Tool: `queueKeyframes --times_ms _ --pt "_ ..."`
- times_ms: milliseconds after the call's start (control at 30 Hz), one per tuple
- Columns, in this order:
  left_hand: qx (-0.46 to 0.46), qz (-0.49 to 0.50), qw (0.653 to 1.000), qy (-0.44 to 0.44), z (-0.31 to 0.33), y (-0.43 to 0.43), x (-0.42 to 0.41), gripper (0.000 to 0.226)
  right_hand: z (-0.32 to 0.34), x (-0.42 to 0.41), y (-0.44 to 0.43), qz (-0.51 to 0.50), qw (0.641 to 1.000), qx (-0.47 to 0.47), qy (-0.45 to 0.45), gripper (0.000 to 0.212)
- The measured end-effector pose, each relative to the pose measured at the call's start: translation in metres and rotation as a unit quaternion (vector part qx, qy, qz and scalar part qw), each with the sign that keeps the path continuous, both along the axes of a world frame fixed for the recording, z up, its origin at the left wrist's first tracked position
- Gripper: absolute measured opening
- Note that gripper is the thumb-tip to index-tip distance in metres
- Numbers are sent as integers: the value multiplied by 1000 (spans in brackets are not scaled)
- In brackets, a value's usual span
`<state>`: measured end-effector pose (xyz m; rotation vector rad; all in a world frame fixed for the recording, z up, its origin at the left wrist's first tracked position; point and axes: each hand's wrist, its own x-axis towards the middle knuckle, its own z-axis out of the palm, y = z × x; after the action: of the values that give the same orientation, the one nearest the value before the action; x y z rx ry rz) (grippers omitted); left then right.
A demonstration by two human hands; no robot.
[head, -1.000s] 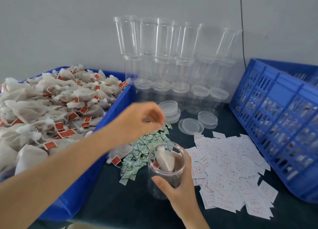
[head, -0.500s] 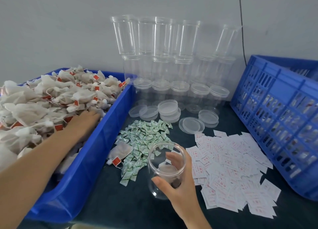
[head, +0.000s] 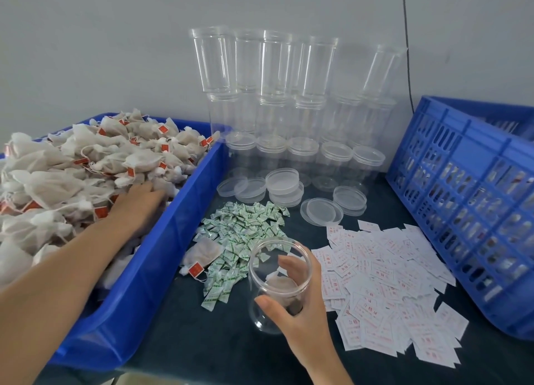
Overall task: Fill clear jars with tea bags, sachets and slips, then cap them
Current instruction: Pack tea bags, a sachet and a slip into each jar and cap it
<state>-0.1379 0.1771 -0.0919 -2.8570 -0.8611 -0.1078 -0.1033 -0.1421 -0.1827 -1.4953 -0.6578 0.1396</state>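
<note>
The right hand (head: 300, 306) gripped an uncapped clear jar (head: 260, 269) toward the middle of the surface's front edge, thumb on the near wall and fingers round the far one; a tea bag (head: 281, 283) lay in its bottom. The left hand (head: 138, 204) lay palm-down among the heaped tea bags (head: 72, 164) in the blue bin (head: 161, 257) along the left edge; whether it gripped one could not be told. Green sachets (head: 242, 228) and white slips (head: 384, 272) flanked the jar.

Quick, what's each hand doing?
Left hand: resting on white paper tea bags; grip cannot be told.
Right hand: holding the clear round plastic jar.
</note>
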Motion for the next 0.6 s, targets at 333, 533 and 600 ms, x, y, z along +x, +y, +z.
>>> queueKeyframes --times_ms 333,533,600 --pt "-311 -148 866 -362 68 -85 0 19 1 1 1 -5 1000 -2 -2 93" --pt "-348 -337 858 -168 68 -170 -21 17 5 1 1 -11 1000 -8 -5 89" --pt "-267 -345 895 -92 58 -173 -18 19 4 1 0 -6 1000 -12 -1 94"
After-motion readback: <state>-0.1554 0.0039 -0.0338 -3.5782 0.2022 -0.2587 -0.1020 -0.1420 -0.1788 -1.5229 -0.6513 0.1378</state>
